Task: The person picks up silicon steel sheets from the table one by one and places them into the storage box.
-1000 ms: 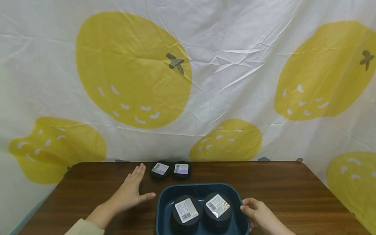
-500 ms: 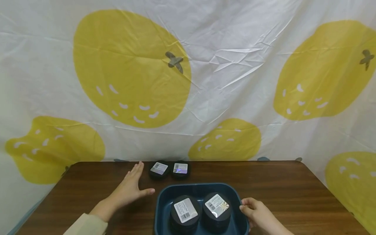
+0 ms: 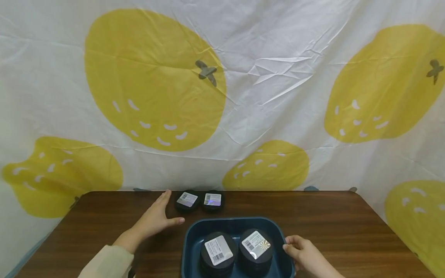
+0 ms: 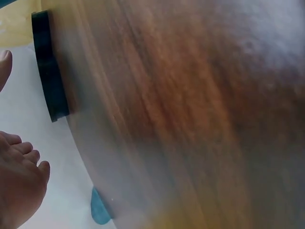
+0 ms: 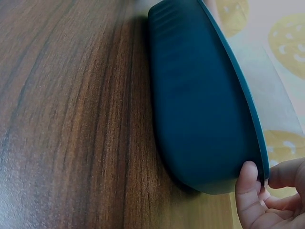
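My left hand (image 3: 153, 216) hovers or rests at the back left of the table, fingers straight and thumb spread. Just right of its fingertips lie two round black containers, a left one (image 3: 181, 206) and a right one (image 3: 213, 209), with white barcode labels on top. In the left wrist view, the same left hand (image 4: 19, 181) is apart from the black containers (image 4: 49, 71). My right hand (image 3: 306, 253) pinches the right rim of a dark blue tray (image 3: 229, 221). The right wrist view shows the right hand's (image 5: 271, 200) thumb and fingers at the tray's rim (image 5: 248, 95).
Inside the tray are two black round stacks, left (image 3: 208, 266) and right (image 3: 255, 263), each labelled on top. The brown wooden table (image 3: 330, 224) ends at a white cloth (image 3: 271, 96) printed with yellow fruit.
My left forearm and sleeve have shifted slightly forward and right, the hand nearing the back containers. The right hand keeps its pinch on the tray. The head view has shifted slightly.
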Action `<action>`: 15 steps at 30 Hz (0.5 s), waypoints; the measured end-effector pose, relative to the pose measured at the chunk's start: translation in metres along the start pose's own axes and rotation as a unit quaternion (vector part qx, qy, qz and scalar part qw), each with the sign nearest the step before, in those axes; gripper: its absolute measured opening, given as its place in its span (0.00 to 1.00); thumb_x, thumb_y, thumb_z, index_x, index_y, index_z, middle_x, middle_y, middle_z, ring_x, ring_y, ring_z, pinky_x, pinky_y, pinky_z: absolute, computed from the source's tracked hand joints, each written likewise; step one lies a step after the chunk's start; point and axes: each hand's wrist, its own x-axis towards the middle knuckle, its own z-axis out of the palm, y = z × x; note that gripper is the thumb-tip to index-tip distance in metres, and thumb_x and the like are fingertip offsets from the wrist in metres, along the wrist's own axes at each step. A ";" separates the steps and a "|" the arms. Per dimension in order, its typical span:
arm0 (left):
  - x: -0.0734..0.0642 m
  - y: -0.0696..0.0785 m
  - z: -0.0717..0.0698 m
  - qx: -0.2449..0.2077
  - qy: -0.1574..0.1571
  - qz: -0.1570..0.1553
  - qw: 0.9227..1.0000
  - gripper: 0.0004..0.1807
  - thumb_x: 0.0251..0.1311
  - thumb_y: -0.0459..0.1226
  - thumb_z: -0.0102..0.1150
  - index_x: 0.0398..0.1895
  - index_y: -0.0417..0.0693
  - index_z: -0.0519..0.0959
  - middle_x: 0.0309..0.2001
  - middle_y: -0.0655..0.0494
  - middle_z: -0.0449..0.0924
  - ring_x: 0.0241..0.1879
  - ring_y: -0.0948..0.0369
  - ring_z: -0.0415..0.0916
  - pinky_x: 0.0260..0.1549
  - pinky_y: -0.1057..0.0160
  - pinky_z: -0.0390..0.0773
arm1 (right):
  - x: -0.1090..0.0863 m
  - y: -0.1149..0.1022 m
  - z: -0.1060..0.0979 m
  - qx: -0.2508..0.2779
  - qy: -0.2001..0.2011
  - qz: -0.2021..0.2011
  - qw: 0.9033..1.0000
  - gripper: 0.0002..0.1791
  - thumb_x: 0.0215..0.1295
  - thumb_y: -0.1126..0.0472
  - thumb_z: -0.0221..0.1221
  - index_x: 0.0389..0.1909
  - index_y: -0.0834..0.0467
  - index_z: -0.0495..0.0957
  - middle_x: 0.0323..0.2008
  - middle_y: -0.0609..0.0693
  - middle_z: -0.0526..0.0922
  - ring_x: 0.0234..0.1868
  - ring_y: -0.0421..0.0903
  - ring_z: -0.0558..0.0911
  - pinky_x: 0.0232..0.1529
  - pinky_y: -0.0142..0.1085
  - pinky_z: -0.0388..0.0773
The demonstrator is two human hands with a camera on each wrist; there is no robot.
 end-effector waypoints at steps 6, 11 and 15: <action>0.007 -0.002 0.003 -0.011 -0.001 -0.019 1.000 0.56 0.44 0.50 0.71 0.66 0.24 0.52 0.67 0.29 0.51 0.66 0.38 0.51 0.62 0.42 0.55 | -0.001 0.001 0.000 0.002 -0.001 0.001 1.000 0.18 0.69 0.66 0.47 0.46 0.80 0.63 0.26 0.49 0.74 0.19 0.44 0.75 0.21 0.36 0.78; 0.012 -0.002 0.003 -0.014 0.009 -0.028 0.999 0.55 0.43 0.49 0.72 0.65 0.24 0.54 0.64 0.27 0.56 0.64 0.37 0.55 0.61 0.42 0.58 | -0.001 0.001 -0.001 0.007 0.000 0.003 1.000 0.18 0.69 0.66 0.46 0.46 0.81 0.62 0.27 0.50 0.74 0.20 0.44 0.75 0.21 0.35 0.77; 0.015 -0.005 0.006 -0.016 0.013 -0.030 0.999 0.54 0.42 0.49 0.72 0.64 0.24 0.55 0.63 0.27 0.57 0.63 0.37 0.56 0.60 0.42 0.59 | 0.000 0.001 -0.001 0.005 -0.005 0.008 1.000 0.18 0.69 0.66 0.46 0.46 0.80 0.63 0.27 0.50 0.74 0.21 0.44 0.76 0.22 0.35 0.78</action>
